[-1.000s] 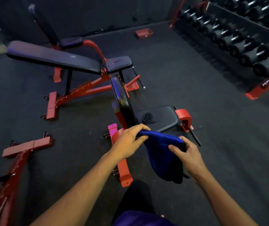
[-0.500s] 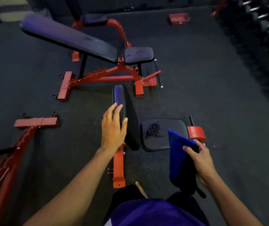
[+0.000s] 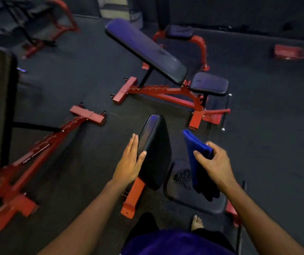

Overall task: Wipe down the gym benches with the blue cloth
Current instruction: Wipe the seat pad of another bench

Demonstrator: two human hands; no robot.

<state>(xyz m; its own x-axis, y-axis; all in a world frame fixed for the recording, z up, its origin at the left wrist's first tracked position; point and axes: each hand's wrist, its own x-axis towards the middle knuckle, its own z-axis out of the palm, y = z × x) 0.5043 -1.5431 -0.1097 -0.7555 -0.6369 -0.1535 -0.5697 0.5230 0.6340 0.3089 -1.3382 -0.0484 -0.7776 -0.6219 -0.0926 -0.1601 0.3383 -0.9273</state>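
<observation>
Blue folded cloth hangs pinched in the right hand, beside the upright black padded backrest, not yet touching it. Left hand, fingers straight, steadies the pad's edge. Wiping looks barely begun; the inclined red-framed bench beyond waits too. Red frame bars clutter the floor.

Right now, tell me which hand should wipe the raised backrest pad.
Right hand: it already grips the blue cloth, beside the pad. The left hand lies flat against the pad's left edge, probably steadying it.
</observation>
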